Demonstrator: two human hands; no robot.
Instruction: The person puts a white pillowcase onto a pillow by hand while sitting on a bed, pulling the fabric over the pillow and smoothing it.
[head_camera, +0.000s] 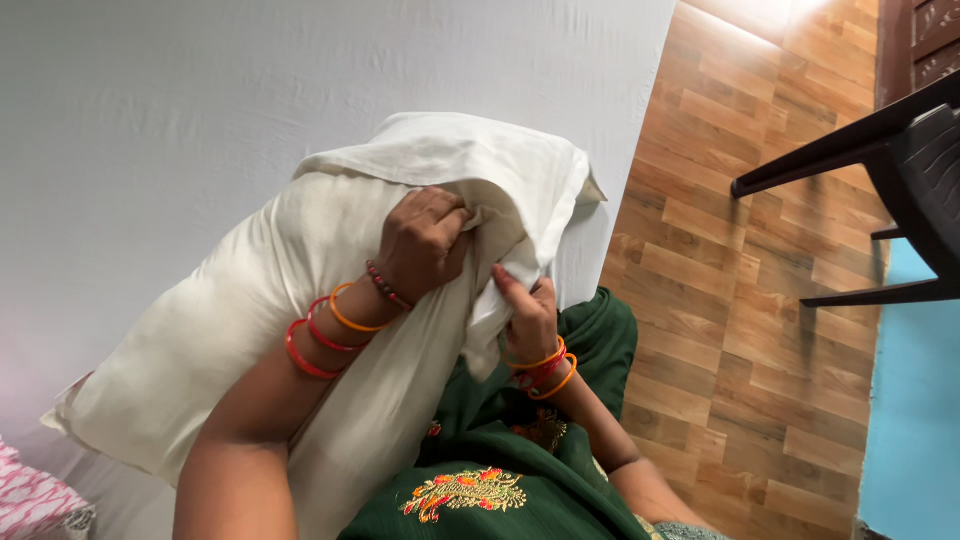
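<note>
A cream pillow (250, 300) leans against my body, its far end partly inside a white pillowcase (470, 160). My left hand (422, 240) is closed on the pillowcase's edge on top of the pillow, with red and orange bangles on the wrist. My right hand (527, 315) grips the hanging edge of the same pillowcase lower down, beside my green embroidered clothing (520, 450).
A bed with a white sheet (200, 90) fills the left and back. Wood-pattern floor (740, 300) runs along the right. A dark chair (890, 170) stands at the far right over a blue mat (915, 420). Pink patterned cloth (30, 500) lies at the bottom left.
</note>
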